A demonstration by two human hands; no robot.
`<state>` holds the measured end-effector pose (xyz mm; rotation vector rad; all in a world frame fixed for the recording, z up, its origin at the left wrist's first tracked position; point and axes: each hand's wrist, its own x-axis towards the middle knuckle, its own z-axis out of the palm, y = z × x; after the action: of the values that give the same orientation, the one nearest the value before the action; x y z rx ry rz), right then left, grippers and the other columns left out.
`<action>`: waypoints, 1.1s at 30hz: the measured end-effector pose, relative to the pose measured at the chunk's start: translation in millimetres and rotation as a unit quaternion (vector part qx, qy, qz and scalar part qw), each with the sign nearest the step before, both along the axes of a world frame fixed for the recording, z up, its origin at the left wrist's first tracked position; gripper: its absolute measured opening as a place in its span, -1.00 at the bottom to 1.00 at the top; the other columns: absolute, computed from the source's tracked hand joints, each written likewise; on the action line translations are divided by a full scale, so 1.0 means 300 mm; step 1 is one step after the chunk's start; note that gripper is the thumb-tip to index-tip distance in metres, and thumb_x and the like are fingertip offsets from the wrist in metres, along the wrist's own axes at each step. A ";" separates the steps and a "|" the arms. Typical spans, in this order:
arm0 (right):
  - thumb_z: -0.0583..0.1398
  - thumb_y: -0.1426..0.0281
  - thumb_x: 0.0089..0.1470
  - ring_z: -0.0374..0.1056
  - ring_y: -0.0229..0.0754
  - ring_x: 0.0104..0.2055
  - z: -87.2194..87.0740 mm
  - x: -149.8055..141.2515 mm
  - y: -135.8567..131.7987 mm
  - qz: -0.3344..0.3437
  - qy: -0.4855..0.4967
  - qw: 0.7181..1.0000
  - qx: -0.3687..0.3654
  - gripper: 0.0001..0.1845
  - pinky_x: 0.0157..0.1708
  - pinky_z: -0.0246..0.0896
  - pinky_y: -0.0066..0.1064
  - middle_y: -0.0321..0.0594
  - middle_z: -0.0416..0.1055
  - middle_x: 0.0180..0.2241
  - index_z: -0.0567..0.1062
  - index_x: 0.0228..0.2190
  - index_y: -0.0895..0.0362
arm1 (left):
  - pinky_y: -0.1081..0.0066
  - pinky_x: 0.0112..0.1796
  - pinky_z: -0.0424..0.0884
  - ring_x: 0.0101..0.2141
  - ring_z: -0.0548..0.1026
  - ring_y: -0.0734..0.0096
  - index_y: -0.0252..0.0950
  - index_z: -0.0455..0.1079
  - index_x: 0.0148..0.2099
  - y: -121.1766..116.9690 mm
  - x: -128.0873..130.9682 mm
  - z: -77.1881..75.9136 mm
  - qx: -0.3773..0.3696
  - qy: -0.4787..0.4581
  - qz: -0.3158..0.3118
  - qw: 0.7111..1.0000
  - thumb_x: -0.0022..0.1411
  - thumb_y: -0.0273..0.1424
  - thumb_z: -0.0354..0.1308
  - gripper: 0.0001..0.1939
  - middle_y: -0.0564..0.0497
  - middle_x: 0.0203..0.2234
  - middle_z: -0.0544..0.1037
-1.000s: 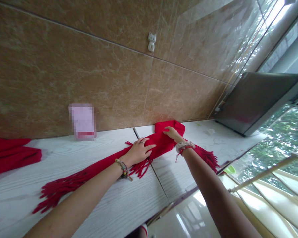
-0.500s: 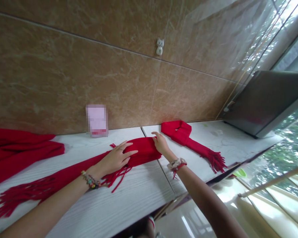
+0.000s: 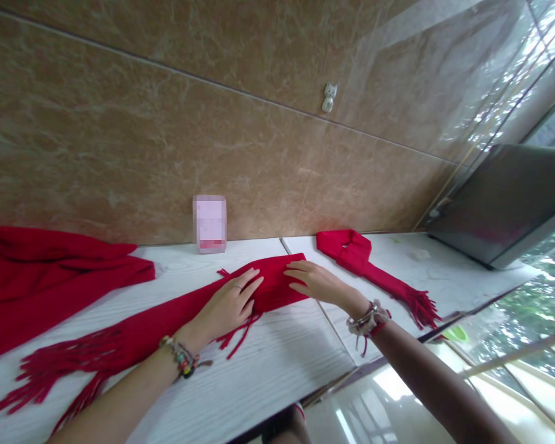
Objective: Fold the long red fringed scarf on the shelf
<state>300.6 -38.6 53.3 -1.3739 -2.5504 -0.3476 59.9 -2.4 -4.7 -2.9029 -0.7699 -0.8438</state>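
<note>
A long red fringed scarf [image 3: 166,317] lies folded over on the white wood-grain table [image 3: 268,376]. My left hand [image 3: 229,305] rests flat on the folded part, fingers stretched out, a ring on one finger and a beaded bracelet at the wrist. My right hand [image 3: 317,283] lies flat with its fingers out on the scarf's folded right end. Loose fringe strands stick out from under my left hand.
A second red scarf [image 3: 370,268] lies at the back right and a heap of red cloth [image 3: 50,277] at the left. A small pink box [image 3: 209,224] stands against the brown tiled wall. A dark slanted panel [image 3: 499,206] sits at the right. The table's front edge drops off.
The view has swung right to left. My right hand moved from the fold at the back right onto the near scarf's folded end. Both hands now lie side by side.
</note>
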 end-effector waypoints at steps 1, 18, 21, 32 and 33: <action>0.11 0.40 0.07 0.25 -0.10 0.01 -0.002 0.000 -0.002 0.014 -0.007 1.000 -0.016 -0.70 0.04 0.13 -0.20 -0.05 0.37 -0.06 0.44 -0.13 0.14 | 0.22 0.07 0.20 0.12 0.15 0.25 -0.34 0.11 0.17 -0.003 0.001 -0.003 0.002 -0.001 0.003 1.000 0.20 -0.51 -0.14 -0.54 -0.17 0.14 0.15; 0.01 0.63 -0.03 0.34 -0.15 -0.06 0.027 -0.023 0.010 0.002 0.084 0.993 -0.084 -0.58 -0.02 0.22 -0.30 -0.16 0.43 -0.11 0.48 -0.17 0.13 | 0.20 0.11 0.10 0.17 0.02 0.18 -0.50 -0.01 0.21 -0.009 0.007 -0.016 -0.015 0.017 0.088 0.996 0.01 -0.60 -0.12 -0.35 -0.25 0.18 0.07; -0.01 0.59 0.02 0.39 -0.17 -0.12 0.009 -0.014 0.011 -0.026 0.154 0.985 -0.075 -0.59 -0.07 0.27 -0.32 -0.20 0.46 -0.16 0.47 -0.16 0.11 | 0.24 0.10 0.14 0.15 0.09 0.26 -0.50 0.07 0.18 -0.001 0.005 -0.017 0.001 0.007 0.096 0.995 0.03 -0.68 -0.21 -0.40 -0.23 0.15 0.14; -0.02 0.51 0.07 0.28 -0.17 0.00 -0.035 0.024 0.000 0.016 0.244 0.964 -0.102 -0.65 0.00 0.19 -0.33 -0.24 0.45 -0.14 0.48 -0.18 0.12 | 0.18 0.04 0.24 0.06 0.23 0.21 -0.43 0.18 0.12 -0.008 -0.015 0.010 0.034 -0.054 0.040 0.997 0.15 -0.43 -0.06 -0.53 -0.20 0.04 0.31; -0.02 0.50 0.08 0.27 -0.18 0.01 -0.039 0.027 -0.002 0.027 0.242 0.964 -0.103 -0.65 0.02 0.18 -0.33 -0.24 0.45 -0.14 0.49 -0.19 0.12 | 0.18 0.03 0.25 0.06 0.25 0.21 -0.43 0.21 0.10 -0.006 -0.014 0.009 0.038 -0.056 0.045 0.997 0.18 -0.41 -0.07 -0.56 -0.21 0.03 0.32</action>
<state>308.8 -39.0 41.6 -1.2603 -2.2479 0.2471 55.5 -4.3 -2.0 -2.7530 -0.8494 -1.0111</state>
